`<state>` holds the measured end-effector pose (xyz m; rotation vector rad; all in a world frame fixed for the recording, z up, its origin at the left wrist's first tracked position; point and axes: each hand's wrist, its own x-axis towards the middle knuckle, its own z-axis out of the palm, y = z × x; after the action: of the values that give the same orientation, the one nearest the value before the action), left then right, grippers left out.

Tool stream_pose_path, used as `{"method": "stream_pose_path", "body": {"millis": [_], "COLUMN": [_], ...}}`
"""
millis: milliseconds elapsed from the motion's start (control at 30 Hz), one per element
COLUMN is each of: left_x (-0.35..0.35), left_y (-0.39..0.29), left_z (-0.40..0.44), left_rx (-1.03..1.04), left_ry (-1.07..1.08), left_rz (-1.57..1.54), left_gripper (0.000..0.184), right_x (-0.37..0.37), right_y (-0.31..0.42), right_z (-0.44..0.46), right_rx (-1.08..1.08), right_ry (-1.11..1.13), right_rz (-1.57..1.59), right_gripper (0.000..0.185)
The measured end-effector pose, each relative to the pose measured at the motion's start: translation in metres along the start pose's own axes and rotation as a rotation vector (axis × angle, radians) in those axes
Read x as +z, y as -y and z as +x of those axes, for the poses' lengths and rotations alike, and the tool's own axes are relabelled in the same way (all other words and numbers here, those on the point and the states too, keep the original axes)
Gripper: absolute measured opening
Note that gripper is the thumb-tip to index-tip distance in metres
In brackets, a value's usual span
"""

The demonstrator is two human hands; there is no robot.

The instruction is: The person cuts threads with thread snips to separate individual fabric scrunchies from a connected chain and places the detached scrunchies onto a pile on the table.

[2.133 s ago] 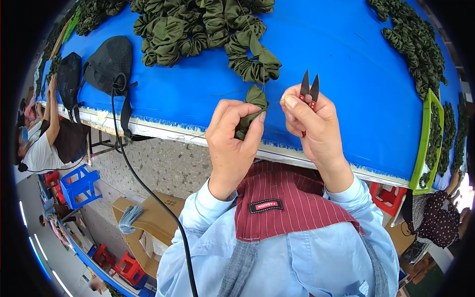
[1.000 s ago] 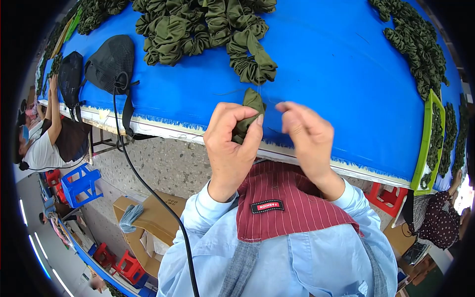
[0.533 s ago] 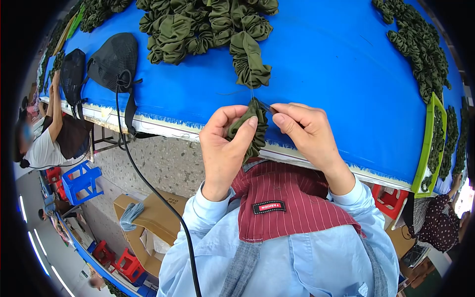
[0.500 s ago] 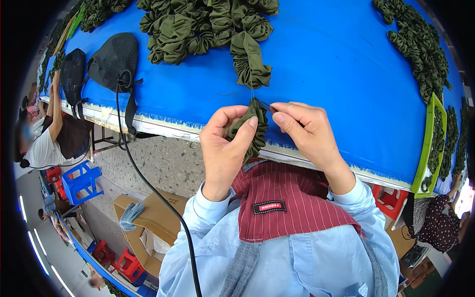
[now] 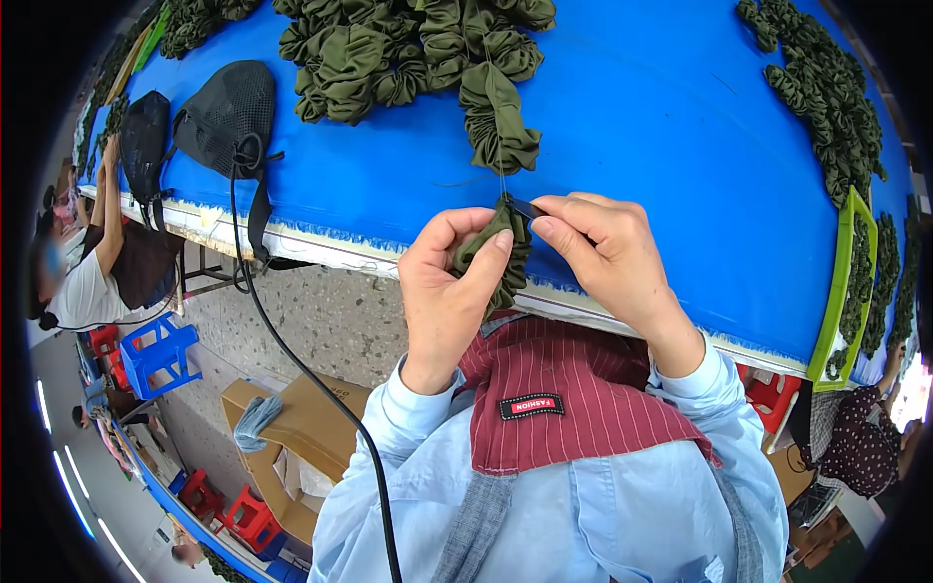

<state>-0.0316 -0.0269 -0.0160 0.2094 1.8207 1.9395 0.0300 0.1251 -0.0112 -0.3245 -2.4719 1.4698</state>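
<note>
My left hand (image 5: 442, 291) pinches a dark green gathered fabric piece (image 5: 515, 262) near the table's front edge. Thin threads run up from its top to another green scrunchie (image 5: 498, 121), which joins a big heap of them (image 5: 350, 63). My right hand (image 5: 612, 257) is closed round small snips, whose dark blades (image 5: 526, 208) point left and touch or nearly touch the top of the held piece. The handles are hidden in my fingers.
Two black mesh bags (image 5: 228, 117) lie on the blue table (image 5: 661, 126) at left, with a black cable. At right are more green scrunchies (image 5: 826, 107) and a lime-green frame (image 5: 841, 291). A co-worker (image 5: 87, 282) is at far left. Below stands an open cardboard box (image 5: 282, 428).
The snips, upright in my right hand at first, now point left at the held piece. More of the gathered fabric hangs below my left fingers, and the scrunchie above has straightened out.
</note>
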Motion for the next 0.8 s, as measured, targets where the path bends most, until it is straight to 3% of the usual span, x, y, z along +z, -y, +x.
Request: {"method": "stream_pose_path", "body": {"millis": [300, 467, 633, 800], "left_x": [0.0, -0.001, -0.006, -0.006], "left_y": [-0.003, -0.002, -0.001, -0.004], "left_z": [0.0, 0.002, 0.007, 0.007], "left_rx": [-0.018, 0.054, 0.367, 0.531], "left_ry": [0.007, -0.002, 0.001, -0.028], "left_rz": [-0.01, 0.029, 0.399, 0.566], "left_gripper": [0.018, 0.016, 0.016, 0.019], "right_x": [0.0, -0.009, -0.02, -0.024], "right_y": [-0.004, -0.004, 0.004, 0.007], "right_z": [0.003, 0.007, 0.017, 0.024], "right_rx": [-0.068, 0.165, 0.217, 0.008], "right_ry": [-0.012, 0.067, 0.215, 0.252], "right_rz": [-0.052, 0.179, 0.177, -0.028], "right_gripper": [0.016, 0.018, 0.019, 0.017]}}
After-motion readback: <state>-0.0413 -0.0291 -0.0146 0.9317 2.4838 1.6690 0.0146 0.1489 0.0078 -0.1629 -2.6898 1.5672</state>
